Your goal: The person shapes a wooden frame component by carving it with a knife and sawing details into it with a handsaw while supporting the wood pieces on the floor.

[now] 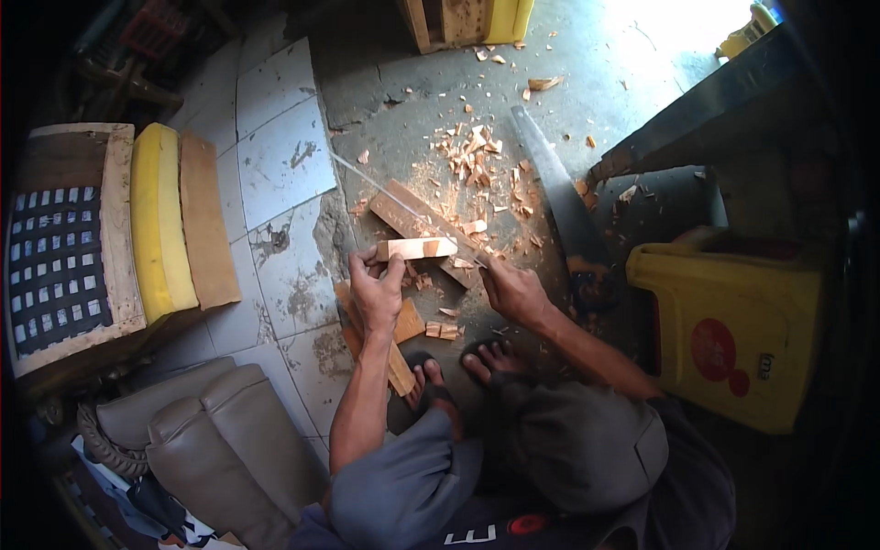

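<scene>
My left hand [374,286] pinches the left end of a short, pale wood block [417,248] between thumb and fingers. A darker brown patch marks the block near its right end. My right hand [515,291] is closed round the near end of a long, thin metal blade [376,186], seen almost edge-on; its handle is hidden in the fist. The blade slants up and left, passing behind the block. Whether it touches the block I cannot tell. Below both hands a brown plank [392,210] lies on the floor, crossing another piece of wood.
Wood chips [477,151] litter the concrete. A handsaw [555,188] lies to the right, near a yellow plastic stool [724,339]. Wood offcuts [403,367] lie by my feet. At left stand a webbed wooden frame with yellow foam [165,220] and a grey-brown cushion [229,449].
</scene>
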The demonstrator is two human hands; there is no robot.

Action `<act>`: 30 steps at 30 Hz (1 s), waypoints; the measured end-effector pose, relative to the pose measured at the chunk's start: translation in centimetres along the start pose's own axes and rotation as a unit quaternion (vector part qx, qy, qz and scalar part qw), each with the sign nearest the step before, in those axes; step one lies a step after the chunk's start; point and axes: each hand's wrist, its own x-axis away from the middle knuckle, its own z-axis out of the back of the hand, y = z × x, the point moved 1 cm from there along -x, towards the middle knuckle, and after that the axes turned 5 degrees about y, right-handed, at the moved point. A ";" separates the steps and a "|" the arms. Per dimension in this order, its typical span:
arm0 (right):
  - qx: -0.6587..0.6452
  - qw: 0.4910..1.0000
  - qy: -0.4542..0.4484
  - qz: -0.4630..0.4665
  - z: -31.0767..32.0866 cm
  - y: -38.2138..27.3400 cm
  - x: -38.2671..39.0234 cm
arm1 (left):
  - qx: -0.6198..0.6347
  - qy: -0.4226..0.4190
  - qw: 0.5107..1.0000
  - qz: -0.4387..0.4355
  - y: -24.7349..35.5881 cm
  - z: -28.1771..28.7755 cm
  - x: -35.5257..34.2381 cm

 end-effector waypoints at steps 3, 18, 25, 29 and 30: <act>0.094 0.988 -0.094 -0.080 -1.0 1.2 -0.4 | 0.014 0.010 0.999 -0.037 -0.9 0.2 0.0; 0.089 0.994 -0.034 -0.043 -0.4 1.8 0.5 | 0.028 -0.015 0.999 0.017 0.5 0.3 1.3; -0.015 0.999 -0.021 -0.042 1.5 -1.8 0.6 | 0.046 0.011 0.997 0.061 -1.5 2.4 1.4; -0.011 1.000 0.019 0.013 0.4 0.4 0.8 | 0.047 -0.004 0.998 0.048 -2.8 3.1 1.1; 0.049 0.998 -0.040 -0.028 -0.4 2.6 1.1 | 0.049 -0.013 0.998 0.047 -2.5 2.8 1.0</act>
